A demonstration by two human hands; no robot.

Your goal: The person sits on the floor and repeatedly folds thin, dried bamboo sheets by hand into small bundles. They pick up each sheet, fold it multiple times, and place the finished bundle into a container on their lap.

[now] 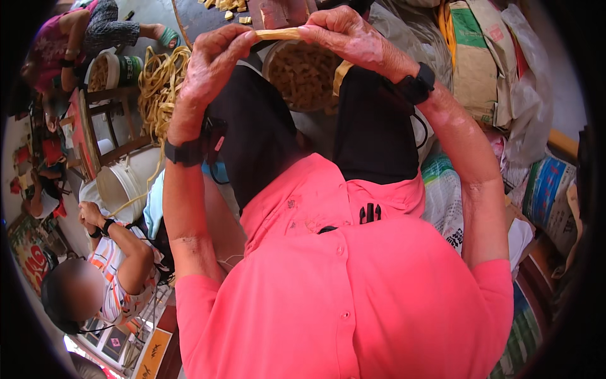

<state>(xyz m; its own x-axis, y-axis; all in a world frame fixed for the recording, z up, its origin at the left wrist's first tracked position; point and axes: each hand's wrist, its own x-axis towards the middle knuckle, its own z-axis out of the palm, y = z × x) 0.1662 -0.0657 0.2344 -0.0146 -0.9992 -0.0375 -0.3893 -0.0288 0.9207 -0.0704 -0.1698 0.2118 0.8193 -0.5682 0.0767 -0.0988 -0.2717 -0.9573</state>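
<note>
A short length of pale yellow strip (278,33) is stretched level between my two hands, above a round tub. My left hand (215,59) pinches one end between thumb and fingers. At the other end, my right hand (352,38) grips it the same way. The tub (266,66) stands on the floor between my knees, full of small tan pieces (305,76). Near my right knee hangs another yellowish strip (342,78), partly hidden by the leg. What the strips are made of, I cannot tell.
Beyond my hands is a reddish-brown wooden block (279,13), with cut yellow pieces (225,5) beside it. A heap of long strips (163,90) hangs at left near a white bucket (120,184). Two people (123,265) (61,47) sit leftward. Sacks (476,61) crowd the right.
</note>
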